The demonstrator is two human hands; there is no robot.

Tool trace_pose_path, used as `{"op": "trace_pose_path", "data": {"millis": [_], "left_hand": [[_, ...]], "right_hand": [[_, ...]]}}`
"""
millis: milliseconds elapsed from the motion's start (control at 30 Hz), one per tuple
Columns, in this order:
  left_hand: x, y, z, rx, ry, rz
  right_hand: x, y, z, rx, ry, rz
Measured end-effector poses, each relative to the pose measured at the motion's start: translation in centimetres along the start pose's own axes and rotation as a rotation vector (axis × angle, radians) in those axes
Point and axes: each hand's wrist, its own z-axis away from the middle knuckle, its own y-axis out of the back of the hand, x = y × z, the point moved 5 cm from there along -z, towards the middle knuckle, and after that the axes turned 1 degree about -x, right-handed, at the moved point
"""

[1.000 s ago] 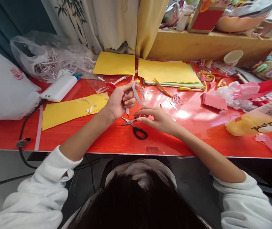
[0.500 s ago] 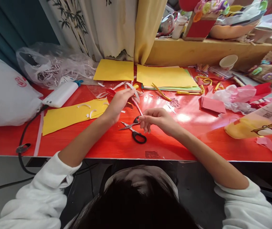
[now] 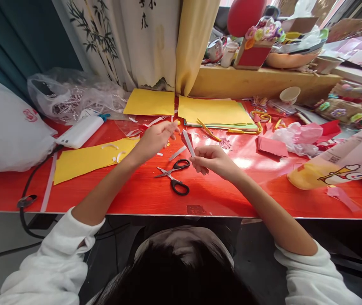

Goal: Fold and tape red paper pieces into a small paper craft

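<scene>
Across the red table (image 3: pixel 149 199) the action had just split in two! A moment earlier both hands were working at the paper close together; now the left hand (image 3: pixel 161 133) had come away, half open with its fingers loosely curled, and nothing showed in its grasp. Over to the right hand (image 3: pixel 205 160), and this one was closed, thumb and fingers pinching the paper by its near end. That looked like a handover: one hand carrying the piece, the other free for the next bit of work.

Below them the scissors (image 3: pixel 168 173) lay on the table, blades apart, nobody holding them. And the folded paper (image 3: pixel 189 144) itself? Up between the two hands, just above the table, clear of the left one, slim and tilted, a white panel set against a dark reddish face, its far end wider than the pinched end. Smallest of all, a white strip (image 3: pixel 177 153) had turned up on the table, just beyond the scissors.
</scene>
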Motion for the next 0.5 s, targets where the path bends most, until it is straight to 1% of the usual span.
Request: {"op": "trace_pose_path", "data": {"millis": [33,67,167,233,300,400,500], "left_hand": [[0.6,0.1,0.2,0.008,-0.023,0.056],[1.1,0.0,0.4,-0.014,-0.04,0.086],[2.2,-0.6,1.0,-0.149,-0.083,0.005],[2.3,-0.7,1.3,-0.193,-0.085,-0.048],[2.2,-0.6,1.4,-0.185,-0.075,-0.038],[2.2,-0.4,1.3,-0.173,-0.081,-0.002],[2.2,-0.8,1.4,-0.226,-0.077,-0.017]], "right_hand": [[0.0,0.0,0.0,-0.022,-0.014,0.016],[0.0,0.0,0.1,-0.044,-0.026,0.029],[-0.1,0.1,0.2,-0.077,-0.03,0.043],[-0.4,0.3,0.2,-0.067,0.012,0.014],[-0.5,0.6,0.2,-0.019,0.064,-0.044],[-0.6,1.4,0.0,0.104,0.144,-0.173],[-0.6,2.0,-0.1,0.174,0.206,-0.3]]}}
